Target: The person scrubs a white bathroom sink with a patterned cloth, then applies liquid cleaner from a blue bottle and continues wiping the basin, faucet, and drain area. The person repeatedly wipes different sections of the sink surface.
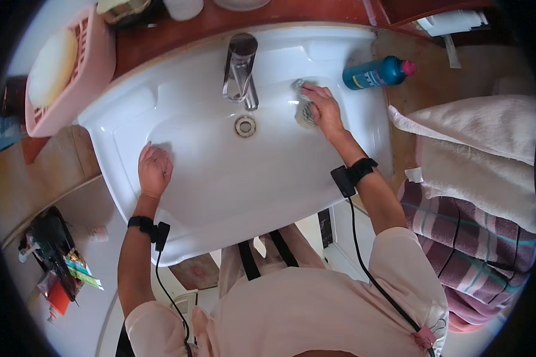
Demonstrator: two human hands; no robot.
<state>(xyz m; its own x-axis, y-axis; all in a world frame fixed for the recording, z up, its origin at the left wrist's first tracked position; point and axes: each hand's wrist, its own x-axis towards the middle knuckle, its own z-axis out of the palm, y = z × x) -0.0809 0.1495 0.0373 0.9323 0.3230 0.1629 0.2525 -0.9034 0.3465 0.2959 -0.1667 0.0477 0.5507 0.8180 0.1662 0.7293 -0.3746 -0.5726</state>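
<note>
A person leans over a white sink, seen from above. The right hand is pressed on a grey scrubbing pad against the sink's far right inner wall, just right of the chrome tap. Its fingers are curled over the pad and grip it. The left hand rests flat on the near left slope of the basin, fingers spread and holding nothing. The round drain sits between the 2 hands, below the tap. A blue bottle with a pink cap lies on its side at the sink's far right edge. A pink soap dish with a pale bar sits far left. Folded towels are stacked on the right. Each wrist wears 1 black band with a cable.
</note>
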